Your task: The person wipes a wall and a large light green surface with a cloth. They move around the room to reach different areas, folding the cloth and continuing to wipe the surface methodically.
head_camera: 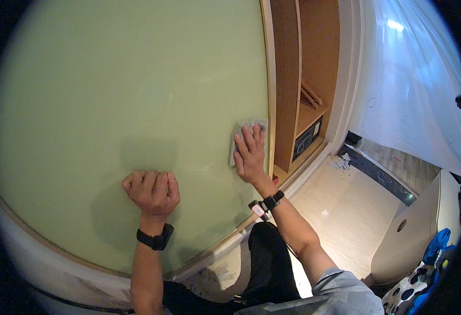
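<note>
A large pale-green sliding panel (143,90) with a gold-toned edge fills the view in front of me. My right hand (250,153) lies with fingers spread over a folded grey cloth (254,123), which it presses against the panel near its right edge. My left hand (151,193) is curled into a fist at the lower middle of the panel, its fingers turned in and nothing visible in it. Whether the fist touches the surface is hard to tell. Both wrists wear black straps.
Right of the panel is an open wooden wardrobe (285,78) with hangers (311,96) and a black safe (307,139). Paper scraps (342,161) litter the pale floor (333,204). Translucent sheeting (407,86) hangs behind. A beige board (411,224) with a hole stands at right.
</note>
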Available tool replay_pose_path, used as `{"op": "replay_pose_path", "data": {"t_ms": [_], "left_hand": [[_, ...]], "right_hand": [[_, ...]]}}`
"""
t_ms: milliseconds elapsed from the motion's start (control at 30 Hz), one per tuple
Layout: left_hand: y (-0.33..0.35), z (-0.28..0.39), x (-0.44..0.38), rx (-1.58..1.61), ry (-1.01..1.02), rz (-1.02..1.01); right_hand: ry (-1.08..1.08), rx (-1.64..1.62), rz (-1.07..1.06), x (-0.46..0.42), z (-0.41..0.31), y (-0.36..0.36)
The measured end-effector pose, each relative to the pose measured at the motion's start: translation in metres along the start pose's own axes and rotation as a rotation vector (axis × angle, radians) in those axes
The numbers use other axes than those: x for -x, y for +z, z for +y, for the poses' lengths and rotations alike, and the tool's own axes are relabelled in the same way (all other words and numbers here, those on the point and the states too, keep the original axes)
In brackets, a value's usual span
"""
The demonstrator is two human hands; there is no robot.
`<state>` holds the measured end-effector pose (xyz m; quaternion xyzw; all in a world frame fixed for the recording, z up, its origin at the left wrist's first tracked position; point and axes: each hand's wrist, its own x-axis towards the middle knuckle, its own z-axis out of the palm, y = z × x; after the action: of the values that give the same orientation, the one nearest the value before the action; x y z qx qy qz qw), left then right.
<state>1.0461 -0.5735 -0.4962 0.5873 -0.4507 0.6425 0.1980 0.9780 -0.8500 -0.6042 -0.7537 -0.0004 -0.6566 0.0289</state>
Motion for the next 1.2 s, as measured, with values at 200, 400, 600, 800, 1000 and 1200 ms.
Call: {"op": "replay_pose_path", "data": {"t_ms": [200, 400, 600, 800, 1000, 1200], "left_hand": [[-0.007, -0.008, 0.0, -0.036, 0.019, 0.007], [-0.001, -0.006, -0.004, -0.012, 0.02, -0.009], [-0.005, -0.009, 0.0, -0.04, 0.027, -0.011], [-0.002, -0.011, 0.002, -0.032, 0.014, -0.027], [0.0, -0.012, -0.002, -0.081, 0.057, -0.026], [-0.003, -0.013, -0.003, -0.088, 0.051, -0.018]], "right_hand": [[-0.097, 0.017, 0.081, -0.137, 0.008, -0.013], [-0.124, 0.082, 0.184, -0.196, 0.012, -0.021], [-0.068, 0.041, 0.119, -0.09, 0.016, -0.004], [0.073, 0.03, 0.009, 0.053, 0.017, 0.013], [0.278, 0.038, -0.131, 0.171, 0.004, 0.019], [0.307, 0.03, -0.173, 0.174, -0.015, 0.015]]}}
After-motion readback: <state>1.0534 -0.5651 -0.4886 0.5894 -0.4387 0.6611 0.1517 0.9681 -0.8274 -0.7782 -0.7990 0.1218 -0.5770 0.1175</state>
